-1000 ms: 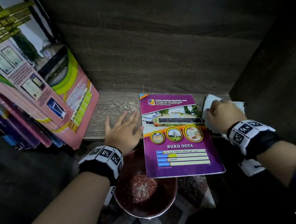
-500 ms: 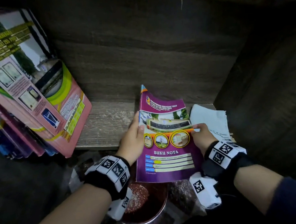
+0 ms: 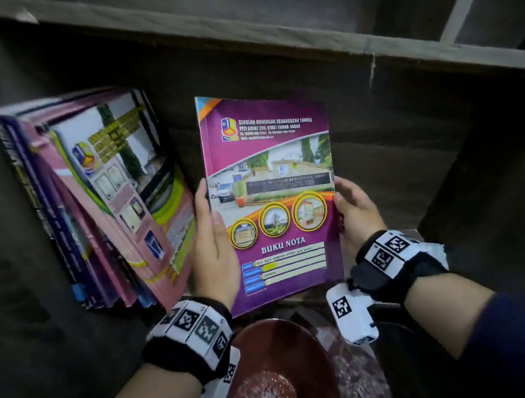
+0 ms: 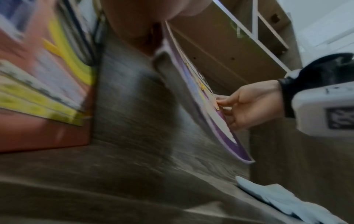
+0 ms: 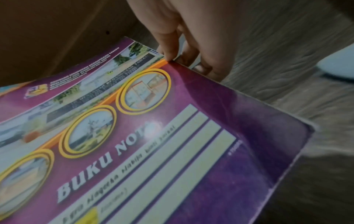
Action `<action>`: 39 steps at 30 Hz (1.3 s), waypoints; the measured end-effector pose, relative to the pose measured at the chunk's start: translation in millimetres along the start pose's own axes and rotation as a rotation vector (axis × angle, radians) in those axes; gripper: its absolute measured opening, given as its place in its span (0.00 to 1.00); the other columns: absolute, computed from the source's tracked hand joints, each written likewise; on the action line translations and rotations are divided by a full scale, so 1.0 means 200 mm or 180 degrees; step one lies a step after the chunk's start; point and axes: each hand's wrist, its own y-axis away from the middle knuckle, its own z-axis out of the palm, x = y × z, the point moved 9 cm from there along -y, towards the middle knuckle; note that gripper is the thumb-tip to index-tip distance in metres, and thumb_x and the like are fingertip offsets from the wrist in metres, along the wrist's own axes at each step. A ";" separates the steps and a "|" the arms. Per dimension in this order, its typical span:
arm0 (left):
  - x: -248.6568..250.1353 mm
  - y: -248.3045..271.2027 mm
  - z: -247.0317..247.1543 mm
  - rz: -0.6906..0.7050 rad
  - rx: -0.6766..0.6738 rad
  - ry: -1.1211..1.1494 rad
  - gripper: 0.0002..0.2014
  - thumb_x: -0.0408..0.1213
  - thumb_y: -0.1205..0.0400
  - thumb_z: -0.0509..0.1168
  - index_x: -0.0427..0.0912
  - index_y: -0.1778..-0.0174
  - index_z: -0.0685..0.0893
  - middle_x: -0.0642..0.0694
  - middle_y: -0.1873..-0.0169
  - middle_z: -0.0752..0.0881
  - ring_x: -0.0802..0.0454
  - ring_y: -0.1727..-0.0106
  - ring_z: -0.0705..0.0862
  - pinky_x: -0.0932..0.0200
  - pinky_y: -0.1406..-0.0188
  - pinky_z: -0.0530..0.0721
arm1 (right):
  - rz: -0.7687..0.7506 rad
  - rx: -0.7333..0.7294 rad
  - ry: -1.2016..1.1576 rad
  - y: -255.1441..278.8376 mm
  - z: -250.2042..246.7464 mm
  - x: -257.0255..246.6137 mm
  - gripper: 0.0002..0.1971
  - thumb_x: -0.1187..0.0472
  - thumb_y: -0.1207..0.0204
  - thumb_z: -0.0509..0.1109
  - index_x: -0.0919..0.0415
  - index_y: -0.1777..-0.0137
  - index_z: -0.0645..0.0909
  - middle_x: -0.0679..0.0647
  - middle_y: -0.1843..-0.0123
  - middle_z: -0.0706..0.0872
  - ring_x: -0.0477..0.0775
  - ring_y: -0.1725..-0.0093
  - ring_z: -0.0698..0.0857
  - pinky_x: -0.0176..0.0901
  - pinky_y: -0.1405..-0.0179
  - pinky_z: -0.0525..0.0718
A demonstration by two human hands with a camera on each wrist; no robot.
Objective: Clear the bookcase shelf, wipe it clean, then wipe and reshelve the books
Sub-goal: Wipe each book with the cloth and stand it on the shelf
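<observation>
Holding one purple notebook (image 3: 272,197) upright between them, two hands frame its cover, which reads "BUKU NOTA" above four lined label strips and below three yellow-ringed round pictures. The left hand (image 3: 212,243) grips the spine edge: its thumb lies along the front of the cover and the remaining fingers pass behind, hidden from the head view. The right hand (image 3: 355,211) pinches the opposite edge, thumb tip on the front near the orange band and the fingers (image 5: 203,66) curled together against the back, as the right wrist view shows. The notebook stands inside the bookcase compartment, raised off the wooden shelf board (image 4: 134,106) and tilted a little, its top reaching toward the dark back panel (image 3: 394,139). To its left one leaning stack of books (image 3: 94,210) rests against the compartment's side; the frontmost is pink with a green and yellow curve, and the exact number behind it cannot be counted, though several blue and purple spines show. One pale cloth (image 4: 283,195) lies on the shelf to the right, under the right wrist. Below the shelf's front edge sits one dark red bowl (image 3: 279,375) on a patterned floor covering (image 3: 361,379). Each wrist wears one black band carrying black-and-white marker tiles.
</observation>
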 end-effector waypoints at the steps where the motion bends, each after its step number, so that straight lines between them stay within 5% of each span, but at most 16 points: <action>1: 0.00 -0.02 -0.05 0.0045 0.0110 -0.0073 0.23 0.53 0.12 0.45 0.69 0.19 0.56 0.52 0.23 0.74 0.48 0.26 0.77 0.34 0.32 0.78 | -0.0012 -0.0088 -0.0016 -0.03 0.07 -0.02 0.15 0.68 0.15 0.60 0.49 0.45 0.85 0.49 0.54 0.92 0.51 0.58 0.90 0.45 0.62 0.87; 3: -0.02 -0.05 -0.14 0.0039 0.0283 -0.0190 0.24 0.55 0.13 0.46 0.70 0.19 0.56 0.51 0.24 0.74 0.47 0.27 0.78 0.35 0.34 0.80 | -0.0024 -0.0198 0.0069 -0.08 0.22 -0.05 0.14 0.70 0.16 0.60 0.53 0.44 0.83 0.51 0.54 0.91 0.47 0.65 0.89 0.38 0.70 0.85; 7: 0.01 -0.08 -0.31 0.0356 0.0689 -0.0735 0.22 0.45 0.11 0.51 0.67 0.21 0.60 0.67 0.28 0.71 0.77 0.29 0.69 0.74 0.31 0.69 | -0.0028 -0.0259 0.0247 -0.19 0.49 -0.06 0.18 0.73 0.18 0.61 0.48 0.52 0.83 0.58 0.50 0.89 0.53 0.60 0.86 0.45 0.59 0.86; 10: 0.07 -0.08 -0.39 0.0636 0.0946 -0.1037 0.24 0.35 0.12 0.57 0.55 0.20 0.64 0.65 0.30 0.72 0.80 0.29 0.67 0.81 0.34 0.65 | -0.0170 -0.0206 0.0172 -0.24 0.66 -0.07 0.16 0.76 0.19 0.60 0.56 0.47 0.84 0.52 0.59 0.87 0.52 0.61 0.85 0.39 0.63 0.86; 12: 0.10 -0.06 -0.42 0.0867 0.1068 -0.1169 0.24 0.29 0.14 0.60 0.41 0.20 0.65 0.63 0.31 0.73 0.78 0.29 0.68 0.80 0.34 0.66 | -0.0243 -0.0207 0.0178 -0.26 0.76 -0.05 0.16 0.75 0.18 0.59 0.60 0.42 0.84 0.50 0.60 0.85 0.53 0.59 0.85 0.47 0.57 0.85; 15: 0.13 -0.03 -0.44 0.1082 0.1152 -0.1374 0.25 0.26 0.17 0.63 0.33 0.23 0.68 0.47 0.39 0.81 0.72 0.37 0.77 0.77 0.39 0.72 | -0.0121 -0.0192 0.0200 -0.28 0.86 0.01 0.17 0.73 0.18 0.59 0.57 0.40 0.84 0.46 0.63 0.83 0.46 0.69 0.80 0.42 0.72 0.81; 19: 0.18 0.03 -0.46 0.1510 0.1066 -0.2052 0.23 0.28 0.21 0.70 0.29 0.29 0.77 0.45 0.55 0.81 0.56 0.58 0.78 0.68 0.52 0.78 | -0.0011 -0.0267 0.0225 -0.29 0.95 0.05 0.17 0.73 0.18 0.59 0.56 0.38 0.84 0.45 0.62 0.81 0.43 0.71 0.77 0.32 0.83 0.78; 23: 0.17 0.06 -0.52 0.1573 0.1078 -0.2598 0.21 0.30 0.25 0.75 0.32 0.36 0.84 0.46 0.56 0.73 0.52 0.58 0.72 0.62 0.47 0.73 | 0.0141 -0.0334 0.0193 -0.27 1.04 0.08 0.18 0.75 0.18 0.59 0.59 0.36 0.82 0.47 0.62 0.80 0.45 0.68 0.77 0.32 0.82 0.80; 26: 0.10 0.06 -0.59 0.1365 0.1149 -0.2270 0.24 0.23 0.28 0.77 0.29 0.35 0.83 0.48 0.48 0.70 0.63 0.51 0.72 0.70 0.39 0.72 | 0.0288 -0.0602 0.0219 -0.22 1.14 0.12 0.20 0.75 0.19 0.59 0.53 0.38 0.82 0.48 0.56 0.82 0.49 0.56 0.82 0.42 0.66 0.87; 28: 0.07 0.06 -0.59 0.1365 0.1092 -0.2020 0.26 0.21 0.28 0.76 0.28 0.33 0.80 0.48 0.43 0.68 0.69 0.43 0.73 0.76 0.38 0.72 | 0.0321 -0.0990 0.0330 -0.19 1.23 0.14 0.21 0.73 0.18 0.61 0.47 0.38 0.80 0.50 0.41 0.84 0.55 0.42 0.83 0.53 0.50 0.88; 33: 0.06 0.05 -0.59 0.1373 0.1162 -0.1874 0.26 0.28 0.22 0.69 0.37 0.28 0.71 0.42 0.36 0.67 0.47 0.41 0.79 0.57 0.38 0.81 | 0.0094 -0.1728 0.0644 -0.10 1.40 0.15 0.28 0.73 0.20 0.65 0.42 0.27 0.74 0.44 0.26 0.76 0.51 0.33 0.78 0.60 0.33 0.81; 36: 0.04 0.05 -0.60 0.1286 0.1194 -0.1931 0.34 0.24 0.26 0.73 0.39 0.25 0.68 0.43 0.35 0.66 0.41 0.43 0.80 0.53 0.38 0.82 | 0.0077 -0.1535 0.0575 -0.09 1.36 0.21 0.26 0.72 0.22 0.67 0.46 0.29 0.76 0.47 0.28 0.78 0.50 0.32 0.78 0.56 0.30 0.78; 39: 0.03 0.05 -0.60 0.1195 0.1200 -0.2118 0.38 0.27 0.23 0.71 0.38 0.19 0.60 0.39 0.32 0.65 0.36 0.39 0.78 0.47 0.38 0.82 | 0.0424 -0.1282 0.0593 -0.09 1.26 0.34 0.20 0.68 0.23 0.71 0.44 0.37 0.79 0.48 0.36 0.83 0.50 0.40 0.83 0.55 0.35 0.82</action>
